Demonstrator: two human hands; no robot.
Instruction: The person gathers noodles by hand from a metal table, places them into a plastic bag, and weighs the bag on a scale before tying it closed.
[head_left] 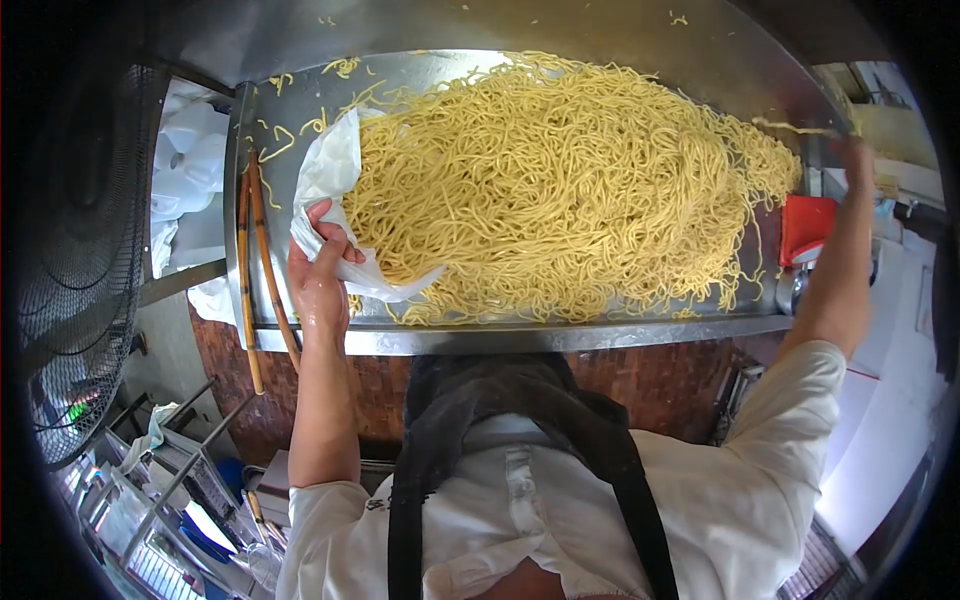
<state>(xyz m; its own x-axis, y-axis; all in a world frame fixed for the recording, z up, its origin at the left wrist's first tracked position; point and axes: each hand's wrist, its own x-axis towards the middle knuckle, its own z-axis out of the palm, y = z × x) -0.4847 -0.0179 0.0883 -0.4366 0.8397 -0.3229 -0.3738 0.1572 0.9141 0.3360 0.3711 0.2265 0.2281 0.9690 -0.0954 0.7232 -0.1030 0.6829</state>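
Note:
A large heap of yellow noodles [560,190] covers most of a metal tray [440,341]. At the heap's left end, my left hand [328,250] is closed on the edge of a white plastic bag [330,165], whose open side faces the noodles. Some noodles lie at the bag's mouth. My right hand [852,155] is raised at the tray's far right edge, blurred and partly dark. A thin noodle-like strand [795,128] stretches left from near it; the fingers cannot be made out.
Two long wooden sticks [262,250] lean over the tray's left end. A red object [806,228] and a metal container are at the right. Wire mesh [85,270] hangs at the far left, above a metal rack [170,500]. Loose noodle bits lie along the tray's back.

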